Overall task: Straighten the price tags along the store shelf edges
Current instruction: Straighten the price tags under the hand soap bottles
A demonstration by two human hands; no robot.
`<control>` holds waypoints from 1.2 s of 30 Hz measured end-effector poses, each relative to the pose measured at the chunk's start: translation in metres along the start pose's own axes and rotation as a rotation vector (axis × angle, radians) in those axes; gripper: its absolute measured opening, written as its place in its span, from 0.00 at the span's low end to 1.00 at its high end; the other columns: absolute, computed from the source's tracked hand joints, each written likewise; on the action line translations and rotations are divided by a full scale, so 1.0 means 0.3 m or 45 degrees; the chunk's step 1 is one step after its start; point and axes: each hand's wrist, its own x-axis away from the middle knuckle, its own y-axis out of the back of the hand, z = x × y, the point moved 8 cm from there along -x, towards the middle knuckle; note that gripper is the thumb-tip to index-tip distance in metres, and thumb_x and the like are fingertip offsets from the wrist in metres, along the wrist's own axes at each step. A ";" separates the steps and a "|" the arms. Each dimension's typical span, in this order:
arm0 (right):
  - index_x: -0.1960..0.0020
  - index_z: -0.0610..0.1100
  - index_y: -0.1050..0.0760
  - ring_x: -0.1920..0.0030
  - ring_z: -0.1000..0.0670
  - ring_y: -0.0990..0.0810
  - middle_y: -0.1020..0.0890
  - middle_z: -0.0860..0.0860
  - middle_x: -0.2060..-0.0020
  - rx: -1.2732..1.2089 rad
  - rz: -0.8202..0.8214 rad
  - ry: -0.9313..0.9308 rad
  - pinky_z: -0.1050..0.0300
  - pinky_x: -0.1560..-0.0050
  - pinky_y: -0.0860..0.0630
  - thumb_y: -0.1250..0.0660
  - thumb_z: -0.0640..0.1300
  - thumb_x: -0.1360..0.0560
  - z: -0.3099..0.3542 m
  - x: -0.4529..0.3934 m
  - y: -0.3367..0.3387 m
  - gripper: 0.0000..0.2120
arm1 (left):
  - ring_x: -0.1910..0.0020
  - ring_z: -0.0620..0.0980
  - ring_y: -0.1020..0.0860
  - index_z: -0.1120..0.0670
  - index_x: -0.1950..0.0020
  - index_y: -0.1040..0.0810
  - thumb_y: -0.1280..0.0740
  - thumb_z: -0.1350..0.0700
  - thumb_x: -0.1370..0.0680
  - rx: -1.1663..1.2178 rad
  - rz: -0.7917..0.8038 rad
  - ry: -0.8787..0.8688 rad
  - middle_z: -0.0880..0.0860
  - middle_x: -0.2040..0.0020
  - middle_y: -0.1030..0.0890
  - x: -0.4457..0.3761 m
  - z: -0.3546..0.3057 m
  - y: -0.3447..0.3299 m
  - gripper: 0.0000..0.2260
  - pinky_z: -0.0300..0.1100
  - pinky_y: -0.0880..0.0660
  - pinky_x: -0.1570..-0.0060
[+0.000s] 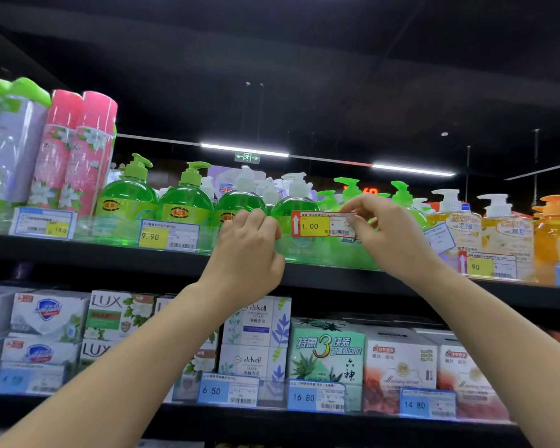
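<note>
Right hand pinching the right end of the red-and-yellow price tag (reading 11.00), held level in front of the green soap bottles. Left hand curled just left of that tag, fingertips gripping the clear shelf-edge strip. Below both wrists, boxed soaps behind blue tags.

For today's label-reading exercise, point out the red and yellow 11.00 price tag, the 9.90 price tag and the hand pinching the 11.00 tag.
11.00 price tag (317, 225): head view, on its yellow price panel.
9.90 price tag (168, 236): head view, on the tag's middle.
right hand (385, 227): head view, on the back of the hand.
</note>
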 end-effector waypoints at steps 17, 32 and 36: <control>0.50 0.46 0.22 0.61 0.54 0.26 0.22 0.53 0.62 0.098 0.196 0.054 0.61 0.58 0.28 0.36 0.39 0.24 0.031 -0.026 -0.119 0.06 | 0.56 0.52 0.30 0.54 0.55 0.26 0.40 0.54 0.30 0.008 -0.081 -0.048 0.51 0.57 0.27 0.005 -0.002 0.003 0.08 0.48 0.30 0.54; 0.48 0.41 0.22 0.54 0.43 0.26 0.20 0.47 0.57 0.512 -0.014 0.288 0.46 0.52 0.26 0.38 0.44 0.26 0.072 0.083 -0.158 0.11 | 0.49 0.53 0.26 0.56 0.47 0.21 0.40 0.54 0.27 0.087 -0.140 -0.165 0.51 0.50 0.24 0.084 0.023 0.008 0.13 0.51 0.28 0.48; 0.40 0.40 0.24 0.48 0.43 0.25 0.20 0.46 0.49 0.515 0.071 0.282 0.46 0.46 0.26 0.39 0.45 0.25 0.076 0.098 -0.156 0.16 | 0.48 0.54 0.25 0.57 0.48 0.20 0.41 0.53 0.26 0.071 -0.124 -0.186 0.52 0.50 0.23 0.111 -0.004 0.000 0.14 0.49 0.29 0.48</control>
